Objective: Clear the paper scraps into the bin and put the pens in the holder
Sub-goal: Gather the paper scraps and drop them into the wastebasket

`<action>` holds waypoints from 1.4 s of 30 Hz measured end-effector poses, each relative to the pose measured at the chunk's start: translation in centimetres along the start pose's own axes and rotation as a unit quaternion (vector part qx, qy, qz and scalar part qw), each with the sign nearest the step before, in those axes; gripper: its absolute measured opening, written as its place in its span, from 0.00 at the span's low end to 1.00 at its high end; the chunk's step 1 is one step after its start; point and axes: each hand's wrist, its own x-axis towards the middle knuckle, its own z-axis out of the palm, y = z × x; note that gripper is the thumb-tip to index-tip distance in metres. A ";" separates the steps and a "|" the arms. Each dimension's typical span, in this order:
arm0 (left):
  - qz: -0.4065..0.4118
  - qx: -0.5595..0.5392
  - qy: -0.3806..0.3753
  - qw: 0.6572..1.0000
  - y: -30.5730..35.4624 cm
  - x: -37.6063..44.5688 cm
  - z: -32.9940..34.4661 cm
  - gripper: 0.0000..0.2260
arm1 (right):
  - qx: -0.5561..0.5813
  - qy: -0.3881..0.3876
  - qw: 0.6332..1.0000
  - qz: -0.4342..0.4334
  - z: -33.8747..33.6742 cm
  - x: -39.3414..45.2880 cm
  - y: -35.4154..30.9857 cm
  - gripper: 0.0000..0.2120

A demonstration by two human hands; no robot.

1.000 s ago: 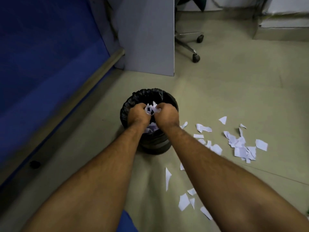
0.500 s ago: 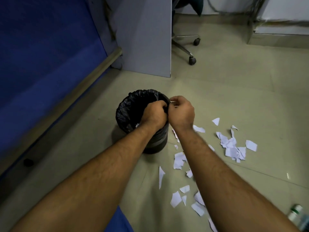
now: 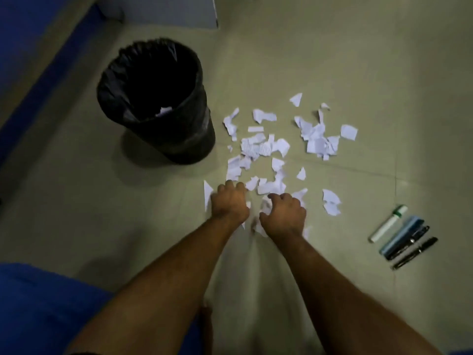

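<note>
A black bin (image 3: 158, 103) lined with a black bag stands on the floor at upper left, with a few white scraps inside. White paper scraps (image 3: 263, 147) lie scattered on the floor to its right. My left hand (image 3: 230, 201) and my right hand (image 3: 284, 215) are down on the nearest scraps, fingers curled over them. Paper shows under both hands and between them. Several pens (image 3: 404, 239) lie side by side on the floor at the right: a white marker with a green band, a blue one and two black ones. No holder is in view.
A blue surface (image 3: 30, 73) with a pale rail runs along the left. A grey partition panel (image 3: 163, 11) stands at the top. Blue fabric (image 3: 46, 303) fills the lower left corner. Bare floor (image 3: 384, 73) lies right of the scraps.
Both hands have left the bin's rim and come down to the scraps on the floor near me. The view has tilted downward, bringing the pens into sight.
</note>
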 end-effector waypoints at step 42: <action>0.167 0.155 -0.155 0.961 4.9 4.8 3.9 0.63 | -0.065 -0.085 0.986 -0.128 0.2 5.1 6.4 0.51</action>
